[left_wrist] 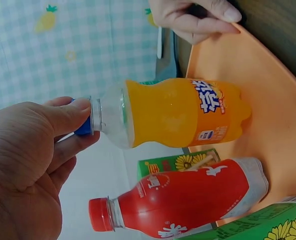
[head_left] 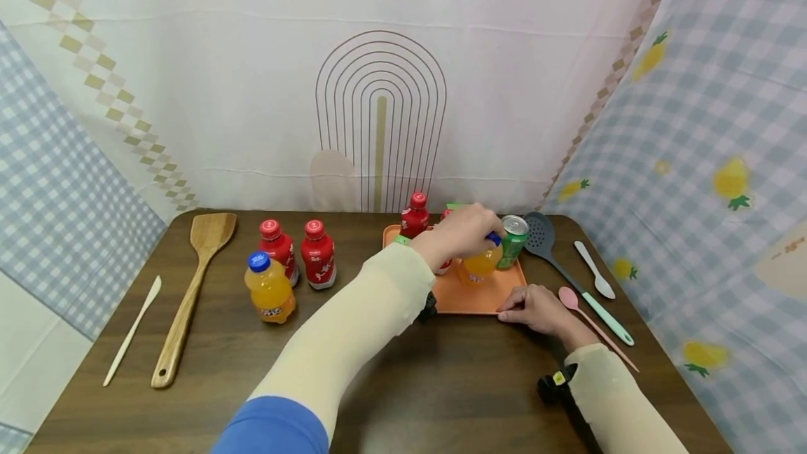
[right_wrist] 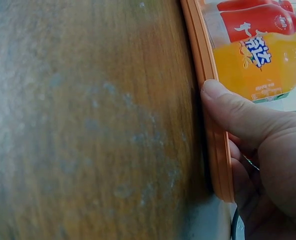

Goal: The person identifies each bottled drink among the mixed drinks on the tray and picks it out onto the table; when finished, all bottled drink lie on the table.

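My left hand (head_left: 463,233) pinches the blue cap of an orange soda bottle (left_wrist: 167,112) between thumb and fingers. The bottle is upright over the orange tray (head_left: 466,302), its base at the tray floor. At the tray's front right corner, my right hand (head_left: 539,310) grips the rim, with the thumb (right_wrist: 222,95) on the outer edge and the fingers partly hidden. Beside the soda bottle in the tray are red bottles (left_wrist: 182,197), green cartons (left_wrist: 160,167) and a green can (head_left: 513,244); my left hand covers some of them in the head view.
Left of the tray stand two red bottles (head_left: 318,258) and another orange soda bottle (head_left: 271,293). A wooden spatula (head_left: 192,300) and a pale knife (head_left: 134,328) lie far left. On the right are a slotted turner (head_left: 557,265), a white spoon (head_left: 592,268) and a pink spoon (head_left: 595,324).
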The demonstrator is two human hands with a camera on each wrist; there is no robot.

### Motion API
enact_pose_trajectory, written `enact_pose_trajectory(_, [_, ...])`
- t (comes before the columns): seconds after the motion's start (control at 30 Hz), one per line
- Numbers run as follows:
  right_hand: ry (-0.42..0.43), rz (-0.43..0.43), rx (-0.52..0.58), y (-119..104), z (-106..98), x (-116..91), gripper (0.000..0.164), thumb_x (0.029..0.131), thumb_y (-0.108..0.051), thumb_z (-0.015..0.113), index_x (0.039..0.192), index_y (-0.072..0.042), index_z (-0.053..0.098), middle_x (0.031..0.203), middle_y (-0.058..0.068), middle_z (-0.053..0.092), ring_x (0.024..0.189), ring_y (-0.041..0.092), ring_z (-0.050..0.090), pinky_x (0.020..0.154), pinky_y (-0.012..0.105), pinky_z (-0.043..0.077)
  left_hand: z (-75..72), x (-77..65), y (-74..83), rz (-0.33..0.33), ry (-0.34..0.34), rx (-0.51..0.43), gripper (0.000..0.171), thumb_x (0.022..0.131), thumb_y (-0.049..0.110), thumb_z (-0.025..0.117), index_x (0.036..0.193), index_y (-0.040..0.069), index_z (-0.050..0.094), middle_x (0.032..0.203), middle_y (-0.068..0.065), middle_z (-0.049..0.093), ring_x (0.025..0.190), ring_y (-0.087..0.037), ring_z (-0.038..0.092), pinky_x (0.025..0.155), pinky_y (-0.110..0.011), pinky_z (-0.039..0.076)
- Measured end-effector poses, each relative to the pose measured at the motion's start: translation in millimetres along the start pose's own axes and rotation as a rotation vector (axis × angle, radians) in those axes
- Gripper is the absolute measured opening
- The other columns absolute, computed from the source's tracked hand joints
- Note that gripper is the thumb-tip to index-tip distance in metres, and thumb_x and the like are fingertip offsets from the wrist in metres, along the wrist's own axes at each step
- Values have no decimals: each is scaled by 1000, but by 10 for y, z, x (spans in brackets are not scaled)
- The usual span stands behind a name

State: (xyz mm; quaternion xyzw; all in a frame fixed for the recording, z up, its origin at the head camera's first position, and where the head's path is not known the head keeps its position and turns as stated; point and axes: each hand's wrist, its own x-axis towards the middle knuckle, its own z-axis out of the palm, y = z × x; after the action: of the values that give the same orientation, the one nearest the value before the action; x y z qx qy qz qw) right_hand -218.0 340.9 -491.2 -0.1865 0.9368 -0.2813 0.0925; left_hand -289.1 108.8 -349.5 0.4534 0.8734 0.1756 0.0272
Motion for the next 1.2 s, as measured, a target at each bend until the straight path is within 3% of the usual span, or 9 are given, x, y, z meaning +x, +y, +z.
enact_pose_trajectory(0.2, [2,10,-14,12,-1,6,6,81,-37,76,82,-31,77,79,-18,64,77,3,59,73,27,48,-16,-99,44,-15,-23,-53,28,90,17,68,118,16,71,112,6,68,98,-9,62,86,-20,50])
enact_pose_trajectory(0.5, [7,-18,-29,13,-5,4,7,81,-36,76,84,-30,77,80,-19,64,77,3,58,73,26,49,0,-269,-56,-38,6,-172,27,90,20,69,117,18,72,117,7,66,99,-6,59,80,-14,49])
enact_pose_trajectory(0.73, [3,-14,-11,10,3,-6,7,81,-36,76,85,-31,77,80,-18,64,78,4,58,74,27,48,216,-352,-140,-82,81,-436,30,90,21,69,120,22,69,121,8,64,89,-3,59,78,-14,49])
enact_pose_trajectory(0.93, [1,4,-12,17,-1,-14,6,81,-38,76,84,-32,77,80,-18,64,79,5,58,75,28,48,434,-379,-182,-130,173,-613,32,89,23,70,121,25,69,118,11,64,105,-9,58,88,-23,49])
enact_pose_trajectory(1.2, [3,7,-15,13,1,-8,5,81,-38,76,84,-33,76,80,-17,64,78,5,58,76,29,48,575,-402,-201,-156,242,-783,36,89,21,70,125,19,66,121,12,62,114,-12,56,97,-32,46])
